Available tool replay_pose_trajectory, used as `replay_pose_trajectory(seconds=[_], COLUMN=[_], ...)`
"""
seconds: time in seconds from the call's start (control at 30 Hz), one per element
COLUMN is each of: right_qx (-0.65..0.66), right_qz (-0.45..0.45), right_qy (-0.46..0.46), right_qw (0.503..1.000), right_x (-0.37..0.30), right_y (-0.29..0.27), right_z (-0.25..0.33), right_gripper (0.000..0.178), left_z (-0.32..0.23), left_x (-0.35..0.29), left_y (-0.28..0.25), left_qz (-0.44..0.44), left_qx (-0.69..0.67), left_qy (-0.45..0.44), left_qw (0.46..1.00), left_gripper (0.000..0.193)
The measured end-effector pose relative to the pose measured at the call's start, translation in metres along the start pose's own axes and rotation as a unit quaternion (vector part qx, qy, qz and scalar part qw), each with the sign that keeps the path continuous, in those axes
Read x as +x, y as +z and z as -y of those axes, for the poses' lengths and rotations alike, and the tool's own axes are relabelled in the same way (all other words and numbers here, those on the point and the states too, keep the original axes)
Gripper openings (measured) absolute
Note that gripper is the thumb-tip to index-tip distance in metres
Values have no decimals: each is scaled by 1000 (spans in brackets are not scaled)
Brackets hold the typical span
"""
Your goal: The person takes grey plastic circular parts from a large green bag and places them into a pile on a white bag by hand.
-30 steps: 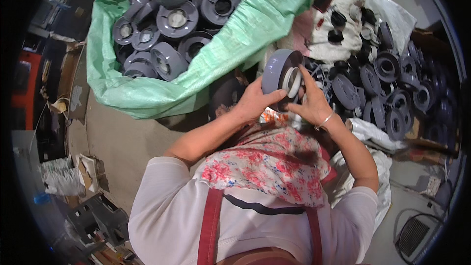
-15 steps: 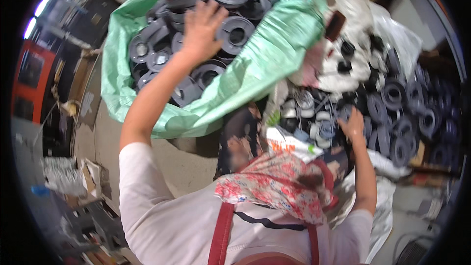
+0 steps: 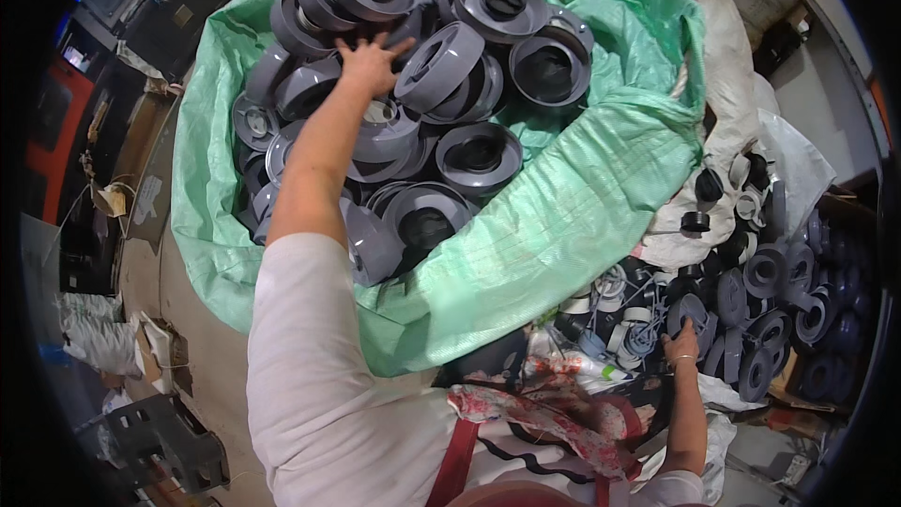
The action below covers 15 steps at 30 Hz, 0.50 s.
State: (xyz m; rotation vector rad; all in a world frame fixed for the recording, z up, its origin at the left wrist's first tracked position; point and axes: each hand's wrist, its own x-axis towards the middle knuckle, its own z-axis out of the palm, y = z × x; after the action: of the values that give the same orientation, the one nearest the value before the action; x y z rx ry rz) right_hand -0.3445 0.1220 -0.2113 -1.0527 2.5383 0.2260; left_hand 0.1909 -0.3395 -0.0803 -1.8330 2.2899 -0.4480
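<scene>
My left hand (image 3: 369,68) reaches into a large green woven sack (image 3: 554,216), fingers spread among grey plastic flanged rings (image 3: 469,66). It touches the rings around it without closing on one; some fingertips are hidden between them. Several rings have dark centres, and they lie tilted over each other. Lower right, my right hand (image 3: 680,345) has its fingers against a grey round part (image 3: 688,314) at the edge of a second heap, and seems to grip it. Beside that hand lie black and white caps (image 3: 619,333) and coiled grey pieces.
More grey rings (image 3: 768,272) are heaped at the right. A white sack (image 3: 718,47) stands behind them with a few black caps on it. A dark plastic crate (image 3: 169,441) and cardboard (image 3: 155,347) are on the left floor. A printed plastic bag (image 3: 572,361) lies near my lap.
The view has shifted, and the green sack now fills more of it. My left hand sits deeper between the rings, some of which have been displaced. My right hand stays at the same heap.
</scene>
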Motion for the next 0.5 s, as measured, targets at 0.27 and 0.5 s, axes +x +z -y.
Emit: replay_pose_trajectory(seconds=[0.27, 0.5], right_qx=[0, 185], right_qz=[-16, -136], right_qy=[5, -35], right_qw=[1000, 973], right_x=[-2, -14], right_y=[4, -17], right_z=[4, 20], right_gripper=[72, 70], left_z=[110, 251], left_x=[-21, -81], left_y=[44, 209], left_qz=[134, 104], left_qx=[-117, -49], left_qy=[-197, -103], left_qw=[964, 988], left_gripper=[65, 60])
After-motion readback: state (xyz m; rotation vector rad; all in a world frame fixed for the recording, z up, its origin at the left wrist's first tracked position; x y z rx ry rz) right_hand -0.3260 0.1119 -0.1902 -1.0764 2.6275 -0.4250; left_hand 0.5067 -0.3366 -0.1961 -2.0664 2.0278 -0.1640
